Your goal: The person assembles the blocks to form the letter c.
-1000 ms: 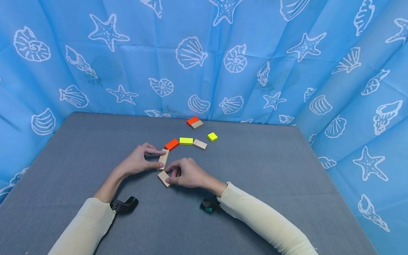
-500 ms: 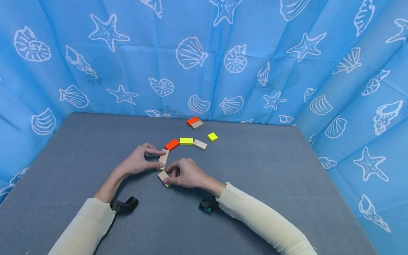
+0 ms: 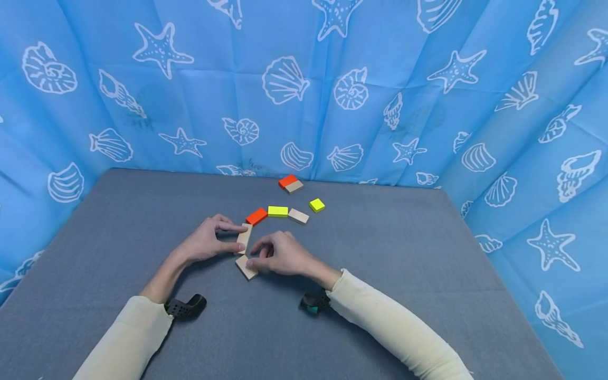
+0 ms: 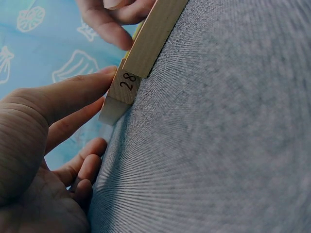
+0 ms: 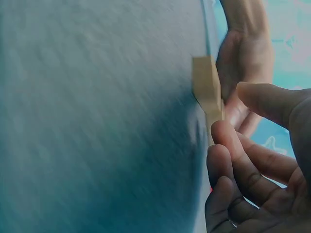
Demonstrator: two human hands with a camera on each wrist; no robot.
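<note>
In the head view my left hand (image 3: 203,241) pinches a plain wooden block (image 3: 244,238) lengthwise between thumb and fingers; it lies flat on the grey table. The left wrist view shows the number 28 on its end (image 4: 125,87). A second plain block (image 3: 246,267) lies at an angle below it, corner close to its near end. My right hand (image 3: 285,256) hovers at this second block's right side. In the right wrist view a gap shows between the thumb (image 5: 262,99) and that block (image 5: 205,81), with the other fingers loosely bent.
A red block (image 3: 257,216), a yellow block (image 3: 277,211) and a pale block (image 3: 298,216) continue the curve beyond my left hand. Behind them lie a small yellow block (image 3: 316,205) and a red block (image 3: 287,181) against a plain one (image 3: 294,187). A blue shell-print curtain (image 3: 304,132) hangs behind.
My right hand has let go of the second plain block and drawn slightly up and right. The left hand and the other blocks stay as they were.
</note>
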